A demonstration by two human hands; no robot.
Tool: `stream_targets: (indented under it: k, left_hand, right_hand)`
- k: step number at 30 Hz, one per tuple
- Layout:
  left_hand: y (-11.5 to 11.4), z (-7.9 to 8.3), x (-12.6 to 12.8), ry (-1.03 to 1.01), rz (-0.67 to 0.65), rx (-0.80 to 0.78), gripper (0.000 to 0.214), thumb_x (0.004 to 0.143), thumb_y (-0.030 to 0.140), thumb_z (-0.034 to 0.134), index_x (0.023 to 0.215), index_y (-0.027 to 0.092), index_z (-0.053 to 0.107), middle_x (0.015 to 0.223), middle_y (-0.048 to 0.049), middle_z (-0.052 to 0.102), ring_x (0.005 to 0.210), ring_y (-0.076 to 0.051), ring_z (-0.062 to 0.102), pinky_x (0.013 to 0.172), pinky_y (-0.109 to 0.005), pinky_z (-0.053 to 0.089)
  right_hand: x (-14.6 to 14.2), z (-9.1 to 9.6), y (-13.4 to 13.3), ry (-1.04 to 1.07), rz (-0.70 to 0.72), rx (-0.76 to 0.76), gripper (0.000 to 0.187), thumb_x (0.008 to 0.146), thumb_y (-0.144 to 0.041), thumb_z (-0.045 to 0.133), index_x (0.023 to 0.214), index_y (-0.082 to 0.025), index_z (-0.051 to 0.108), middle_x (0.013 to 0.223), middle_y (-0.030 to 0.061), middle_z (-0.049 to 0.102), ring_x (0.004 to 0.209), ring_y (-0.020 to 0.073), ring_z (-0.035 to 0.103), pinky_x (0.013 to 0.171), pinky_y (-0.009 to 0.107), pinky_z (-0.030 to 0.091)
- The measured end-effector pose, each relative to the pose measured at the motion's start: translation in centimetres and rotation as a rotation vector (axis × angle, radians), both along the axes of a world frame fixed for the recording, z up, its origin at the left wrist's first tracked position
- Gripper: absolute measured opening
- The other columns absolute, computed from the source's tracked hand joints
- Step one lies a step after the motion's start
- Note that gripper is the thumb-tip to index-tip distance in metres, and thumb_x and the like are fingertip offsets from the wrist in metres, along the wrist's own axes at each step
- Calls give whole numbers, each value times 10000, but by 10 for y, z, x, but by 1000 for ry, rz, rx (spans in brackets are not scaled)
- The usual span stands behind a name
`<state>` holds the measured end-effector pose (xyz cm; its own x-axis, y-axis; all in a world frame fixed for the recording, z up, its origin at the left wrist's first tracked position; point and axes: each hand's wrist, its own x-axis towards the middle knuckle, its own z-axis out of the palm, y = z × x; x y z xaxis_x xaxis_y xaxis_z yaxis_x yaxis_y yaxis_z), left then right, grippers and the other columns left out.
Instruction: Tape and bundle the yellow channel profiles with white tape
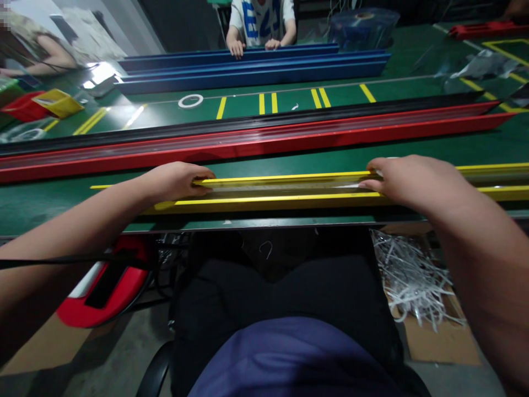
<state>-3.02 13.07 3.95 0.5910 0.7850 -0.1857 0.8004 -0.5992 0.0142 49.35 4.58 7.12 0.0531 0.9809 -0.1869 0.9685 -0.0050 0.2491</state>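
Observation:
A long yellow channel profile point(289, 190) lies along the near edge of the green table point(61, 198). My left hand point(176, 181) rests on its left part, fingers curled over the far rail and into the groove. My right hand point(409, 179) lies on the profile further right, fingers bent over the far rail in the same way. A clear film or strip shows inside the groove between both hands.
Long red and black profiles point(264, 138) lie behind the yellow one, blue profiles point(256, 66) beyond them under another person's hands point(237, 48). A tape ring point(190, 101), red and yellow bins point(41, 105) at far left. Below the table: a box of white scraps point(409, 275).

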Motion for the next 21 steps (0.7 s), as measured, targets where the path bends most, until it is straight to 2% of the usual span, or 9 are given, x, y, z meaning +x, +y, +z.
stream_targets:
  k: [3,8,11,17,21]
  left_hand:
    - [-2,2,6,-26,29,-6,532,949,618,555,1297,259,739,1091,-77,792,870,-246,720,745,-297,483]
    - [-4,4,52,-15,-81,7,489,951,536,557,1336,279,715,1159,-49,772,951,-227,707,807,-287,473]
    - [-6,6,64,-39,-115,-27,419,963,500,537,1242,258,735,1109,-40,760,932,-204,692,795,-271,466]
    - [-8,8,67,-74,-143,-42,356,969,478,514,1069,213,730,1007,-51,724,853,-181,654,755,-268,454]
    - [-4,6,88,-70,-197,-13,328,954,464,527,1025,210,723,980,-54,716,841,-188,652,734,-279,447]
  right_hand:
    - [0,0,-1,4,-2,8,598,969,-721,487,1275,-270,731,1059,152,740,854,326,658,743,421,467]
    - [-1,0,-3,-3,13,17,589,984,-707,469,1292,-274,725,1079,150,742,858,326,658,733,419,466]
    - [-2,0,-5,0,18,32,561,985,-688,485,1290,-285,728,1059,142,746,867,322,660,739,410,466]
    - [-3,1,-7,13,21,37,527,993,-665,487,1260,-280,730,1067,140,746,883,321,665,745,403,471]
    - [-2,0,-6,20,17,42,542,988,-674,489,1281,-282,723,1087,143,744,910,329,671,774,414,482]
